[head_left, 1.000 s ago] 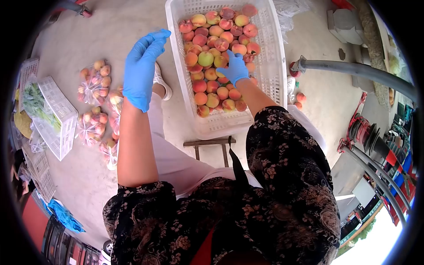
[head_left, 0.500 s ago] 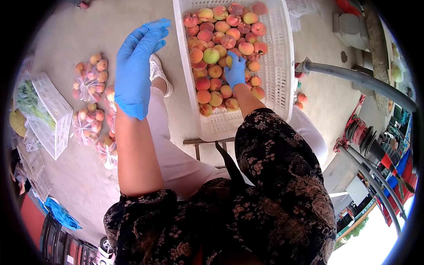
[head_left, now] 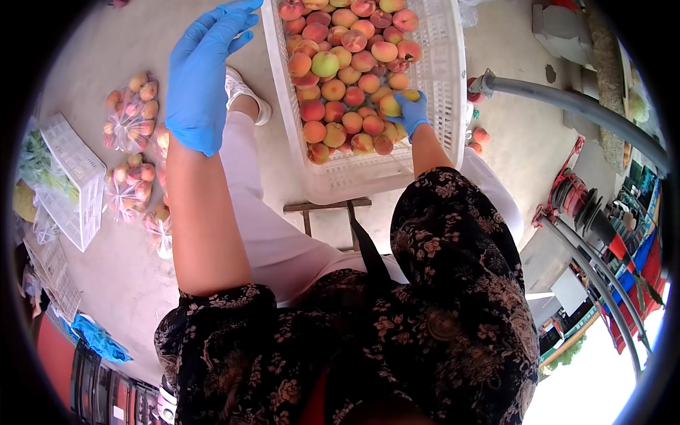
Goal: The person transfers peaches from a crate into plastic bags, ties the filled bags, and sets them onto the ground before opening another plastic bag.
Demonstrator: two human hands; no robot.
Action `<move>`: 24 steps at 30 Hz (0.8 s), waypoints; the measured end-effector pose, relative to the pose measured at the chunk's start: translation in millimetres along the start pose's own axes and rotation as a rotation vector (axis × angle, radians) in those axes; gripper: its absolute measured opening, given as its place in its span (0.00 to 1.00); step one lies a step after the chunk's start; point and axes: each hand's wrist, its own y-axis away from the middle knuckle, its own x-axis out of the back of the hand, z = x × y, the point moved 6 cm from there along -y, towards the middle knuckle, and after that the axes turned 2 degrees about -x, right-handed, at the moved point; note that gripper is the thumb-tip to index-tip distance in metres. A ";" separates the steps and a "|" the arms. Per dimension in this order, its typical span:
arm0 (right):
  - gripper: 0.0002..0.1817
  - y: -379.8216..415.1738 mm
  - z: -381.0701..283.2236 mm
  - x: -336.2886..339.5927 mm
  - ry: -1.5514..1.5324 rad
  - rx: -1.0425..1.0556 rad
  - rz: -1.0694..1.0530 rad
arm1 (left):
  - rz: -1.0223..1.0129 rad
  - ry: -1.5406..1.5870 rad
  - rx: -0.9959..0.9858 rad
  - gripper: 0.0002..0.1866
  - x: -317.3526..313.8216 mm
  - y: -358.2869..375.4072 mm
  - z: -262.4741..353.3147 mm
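A white plastic crate point(head_left: 338, 185) full of red and yellow peaches point(head_left: 333, 111) stands in front of me. My right hand point(head_left: 414, 115), in a blue glove, is at the crate's right side with its fingers closed around a yellowish peach point(head_left: 389, 105); part of the fruit is hidden by the fingers. My left hand point(head_left: 202, 81), also gloved in blue, is raised to the left of the crate. Its fingers are stretched out with the thumb apart, and I see nothing in it.
Several clear bags of peaches point(head_left: 131, 117) sit on the floor at left, beside a tilted white crate point(head_left: 88, 184) with leafy greens point(head_left: 46, 170). A grey metal pole point(head_left: 574, 103) juts in from the right. A few loose peaches point(head_left: 480, 136) lie right of the large crate.
My right hand has moved rightward across the peaches toward the crate's right side. The view has shifted, so the crate and my left hand appear higher and farther left.
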 end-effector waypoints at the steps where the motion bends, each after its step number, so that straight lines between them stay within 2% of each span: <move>1: 0.38 -1.7 -0.5 -1.1 0.016 0.039 0.045 | -0.010 -0.015 0.001 0.15 1.9 -1.8 -1.8; 2: 0.37 -2.0 -0.3 0.0 0.033 0.075 0.093 | -0.021 -0.030 0.005 0.15 0.9 -2.2 -2.5; 5: 0.40 0.3 6.6 -0.5 -0.059 0.056 0.182 | 0.113 0.047 0.123 0.11 2.4 1.2 0.5; 8: 0.35 15.5 10.8 6.4 -0.069 0.174 0.393 | 0.099 0.078 0.128 0.12 0.9 2.3 2.6; 11: 0.22 42.1 4.1 -16.2 0.494 0.529 0.294 | 0.131 0.103 0.092 0.12 3.8 4.3 2.7; 12: 0.16 55.3 9.6 -40.2 0.572 0.728 0.159 | 0.129 0.104 0.087 0.12 3.6 6.1 4.3; 13: 0.18 61.6 20.3 -66.9 0.827 0.747 -0.094 | 0.129 0.103 0.081 0.12 3.6 8.4 7.0; 15: 0.19 86.8 34.1 -107.4 1.294 1.089 -0.164 | 0.137 0.103 0.086 0.12 7.2 9.3 7.3; 18: 0.21 51.6 50.6 -121.7 1.393 0.659 -0.068 | 0.155 0.096 0.109 0.12 14.9 5.4 3.9; 19: 0.27 43.8 52.4 -126.9 1.517 0.448 -0.126 | 0.153 0.087 0.112 0.12 14.0 5.8 5.6; 22: 0.36 46.2 45.9 -143.3 1.610 0.272 -0.102 | 0.118 0.073 0.096 0.13 8.0 8.5 12.0; 23: 0.43 47.5 45.9 -146.7 1.596 0.167 -0.142 | 0.101 0.068 0.086 0.13 5.1 7.8 12.4; 24: 0.43 48.4 44.3 -148.9 1.591 0.161 -0.120 | 0.077 0.040 0.085 0.13 3.8 5.1 10.4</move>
